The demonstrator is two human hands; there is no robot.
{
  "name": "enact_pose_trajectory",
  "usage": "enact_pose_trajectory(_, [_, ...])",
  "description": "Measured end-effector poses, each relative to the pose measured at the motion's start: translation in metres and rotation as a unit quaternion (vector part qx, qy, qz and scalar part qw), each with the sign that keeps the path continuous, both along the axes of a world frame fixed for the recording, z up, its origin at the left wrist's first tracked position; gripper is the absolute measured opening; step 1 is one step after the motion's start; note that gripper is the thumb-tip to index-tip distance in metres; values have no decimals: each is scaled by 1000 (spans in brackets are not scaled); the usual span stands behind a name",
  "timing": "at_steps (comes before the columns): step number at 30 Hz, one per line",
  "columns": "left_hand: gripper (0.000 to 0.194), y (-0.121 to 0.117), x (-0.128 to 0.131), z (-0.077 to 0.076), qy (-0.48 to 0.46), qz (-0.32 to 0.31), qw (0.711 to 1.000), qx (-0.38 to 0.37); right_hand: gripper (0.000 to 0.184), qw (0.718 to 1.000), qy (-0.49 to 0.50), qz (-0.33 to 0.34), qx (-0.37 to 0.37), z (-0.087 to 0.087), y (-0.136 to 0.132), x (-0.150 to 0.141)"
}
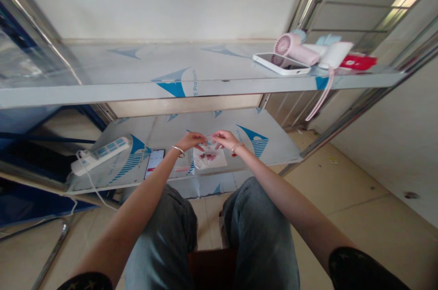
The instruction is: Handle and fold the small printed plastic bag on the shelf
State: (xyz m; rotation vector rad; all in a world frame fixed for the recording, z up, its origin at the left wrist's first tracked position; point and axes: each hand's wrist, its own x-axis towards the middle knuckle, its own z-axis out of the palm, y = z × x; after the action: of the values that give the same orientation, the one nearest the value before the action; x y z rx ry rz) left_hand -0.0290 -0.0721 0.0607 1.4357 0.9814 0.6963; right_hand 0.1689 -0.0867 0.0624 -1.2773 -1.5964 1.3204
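Observation:
Above the lower shelf, my left hand [194,139] and my right hand [224,138] are close together, fingertips nearly meeting. Both are closed in a pinch. A faint thin strand [210,136] seems to run between the fingertips; its details are too small to make out. Just below the hands lies a white plastic bag or sheet [215,162] with small dark red pieces [208,156] on or in it. A bangle [178,150] circles my left wrist, and something red shows at my right wrist.
A lit phone [154,162] lies left of my left forearm, with a white power strip [102,155] and its cable farther left. On the upper shelf [130,73] sit a pink handheld fan [294,49], a white phone [280,64] and a red packet [358,62]. Its edge crosses ahead of my hands.

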Motion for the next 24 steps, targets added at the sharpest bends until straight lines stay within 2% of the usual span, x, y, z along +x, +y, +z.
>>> enact_pose_trajectory(10, [30,-1,1,2,12,21,999,36,13,1000,-21,4,12,-7,3,-6])
enact_pose_trajectory(18, [18,4,-1,-3,78,44,994,54,10,997,-14,-70,-15,-5,4,-6])
enact_pose_trajectory(24, [16,4,-1,0,128,48,987,86,10,996,-16,-80,-30,-3,4,-3])
